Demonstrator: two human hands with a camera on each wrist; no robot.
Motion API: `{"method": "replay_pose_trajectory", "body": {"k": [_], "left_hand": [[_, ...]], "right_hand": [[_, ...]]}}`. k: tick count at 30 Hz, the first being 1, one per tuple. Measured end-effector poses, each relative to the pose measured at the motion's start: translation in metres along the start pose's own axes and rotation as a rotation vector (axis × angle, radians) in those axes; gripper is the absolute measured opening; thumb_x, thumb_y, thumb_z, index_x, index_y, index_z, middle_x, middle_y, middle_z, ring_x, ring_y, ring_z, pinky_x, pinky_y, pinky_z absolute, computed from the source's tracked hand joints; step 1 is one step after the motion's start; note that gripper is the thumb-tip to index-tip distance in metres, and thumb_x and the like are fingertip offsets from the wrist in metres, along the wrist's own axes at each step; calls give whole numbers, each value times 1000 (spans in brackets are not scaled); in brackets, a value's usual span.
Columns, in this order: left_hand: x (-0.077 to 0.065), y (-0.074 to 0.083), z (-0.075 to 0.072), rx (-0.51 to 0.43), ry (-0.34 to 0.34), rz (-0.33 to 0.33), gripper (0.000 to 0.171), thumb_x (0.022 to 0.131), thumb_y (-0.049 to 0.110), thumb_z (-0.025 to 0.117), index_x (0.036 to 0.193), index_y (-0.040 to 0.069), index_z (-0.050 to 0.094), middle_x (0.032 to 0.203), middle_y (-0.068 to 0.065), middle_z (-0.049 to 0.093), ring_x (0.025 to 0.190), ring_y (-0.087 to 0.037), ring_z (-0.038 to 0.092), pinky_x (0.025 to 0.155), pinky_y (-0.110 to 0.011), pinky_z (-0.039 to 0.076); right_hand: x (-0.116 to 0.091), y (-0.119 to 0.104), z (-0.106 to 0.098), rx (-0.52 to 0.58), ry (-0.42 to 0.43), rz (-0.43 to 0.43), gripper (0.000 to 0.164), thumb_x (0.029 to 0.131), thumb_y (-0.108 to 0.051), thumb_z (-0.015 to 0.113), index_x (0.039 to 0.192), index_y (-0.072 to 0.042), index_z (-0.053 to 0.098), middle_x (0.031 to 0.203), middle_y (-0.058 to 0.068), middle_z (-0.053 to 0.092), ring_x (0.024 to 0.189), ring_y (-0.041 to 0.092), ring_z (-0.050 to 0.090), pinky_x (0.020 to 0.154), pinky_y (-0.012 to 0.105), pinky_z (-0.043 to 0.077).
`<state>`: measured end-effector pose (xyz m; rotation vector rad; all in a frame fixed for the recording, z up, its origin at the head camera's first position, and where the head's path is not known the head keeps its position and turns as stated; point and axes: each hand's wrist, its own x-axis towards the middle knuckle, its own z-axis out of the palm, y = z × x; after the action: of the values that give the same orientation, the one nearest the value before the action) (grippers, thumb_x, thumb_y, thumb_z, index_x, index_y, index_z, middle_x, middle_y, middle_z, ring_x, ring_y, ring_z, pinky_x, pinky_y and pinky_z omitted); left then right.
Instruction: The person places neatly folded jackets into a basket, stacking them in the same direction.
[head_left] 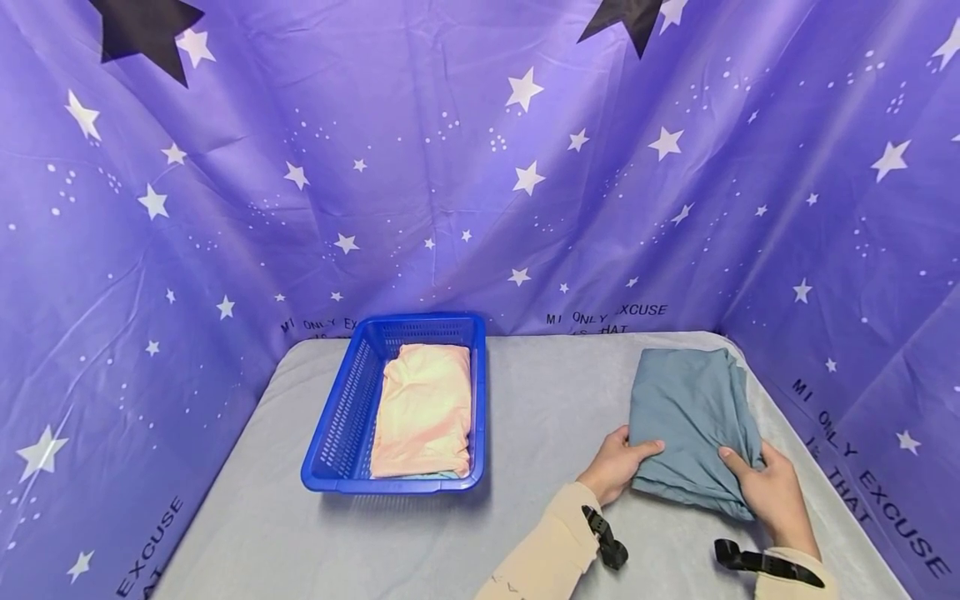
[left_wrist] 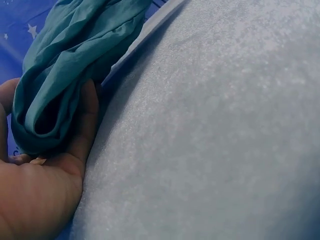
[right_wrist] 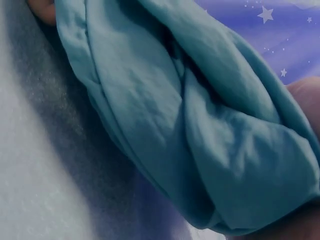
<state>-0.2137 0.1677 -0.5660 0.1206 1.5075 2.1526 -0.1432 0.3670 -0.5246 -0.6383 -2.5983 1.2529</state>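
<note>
A folded teal cloth [head_left: 692,421] is held between both hands at the right side of the table. My left hand [head_left: 617,467] grips its left edge, thumb on top and fingers beneath. On the opposite edge my right hand [head_left: 772,492] pinches the cloth the same way, thumb over the top. The left wrist view shows the rolled layers of the cloth [left_wrist: 75,75] between thumb and fingers of the left hand [left_wrist: 45,190]. In the right wrist view the bunched fold of the cloth [right_wrist: 175,115] fills the middle, and most of the right hand is hidden.
A blue plastic basket [head_left: 318,475] stands left of centre at the back of the table. Inside lies a folded pink cloth [head_left: 423,408], with a bit of light blue fabric under its front edge. Grey cloth covers the table [head_left: 555,400]; purple star-printed curtains [head_left: 450,167] surround it.
</note>
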Motion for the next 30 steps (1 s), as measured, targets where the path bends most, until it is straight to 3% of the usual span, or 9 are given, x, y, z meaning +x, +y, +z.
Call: {"method": "replay_pose_trajectory", "body": {"k": [3,6,8,15,22,30], "left_hand": [[-1,0,-2,-2,-15,-1,33,96,19,71,128,20,63,111,-2,71,99,-22,70,89,-42,59],[-3,0,-2,-6,-26,5,36,95,20,72,130,22,62,116,-1,69,103,-20,69,92,-41,58],[-3,0,-2,-4,-30,16,39,95,20,71,132,22,61,120,0,68,106,-19,68,95,-41,57],[-2,-2,-1,-33,5,51,37,92,17,72,129,22,64,117,0,70,102,-19,69,91,-39,59],[-2,-5,-4,-62,19,75,37,90,14,72,125,23,66,113,1,71,93,-15,69,83,-33,60],[-4,-2,-7,-113,-21,78,42,91,15,71,131,26,64,121,0,70,99,-14,68,86,-30,58]], "right_hand": [[-3,0,1,33,21,2,57,99,-43,65,138,-1,59,122,-1,68,95,-18,39,85,18,37],[-5,-1,1,69,28,3,59,98,-44,66,138,-2,59,108,-26,61,95,-19,39,84,14,36],[-6,-2,2,93,29,1,60,98,-44,67,140,-1,58,104,-33,57,96,-19,40,84,12,35],[-9,-10,3,118,33,-3,62,98,-43,66,142,-1,55,109,-31,57,98,-19,41,84,8,34],[-13,-20,3,125,46,-30,63,98,-42,67,146,-4,53,123,-23,57,105,-18,43,96,12,34],[-16,-28,5,175,77,-74,58,97,-37,70,142,-2,57,116,-31,57,102,-18,44,85,4,33]]}}
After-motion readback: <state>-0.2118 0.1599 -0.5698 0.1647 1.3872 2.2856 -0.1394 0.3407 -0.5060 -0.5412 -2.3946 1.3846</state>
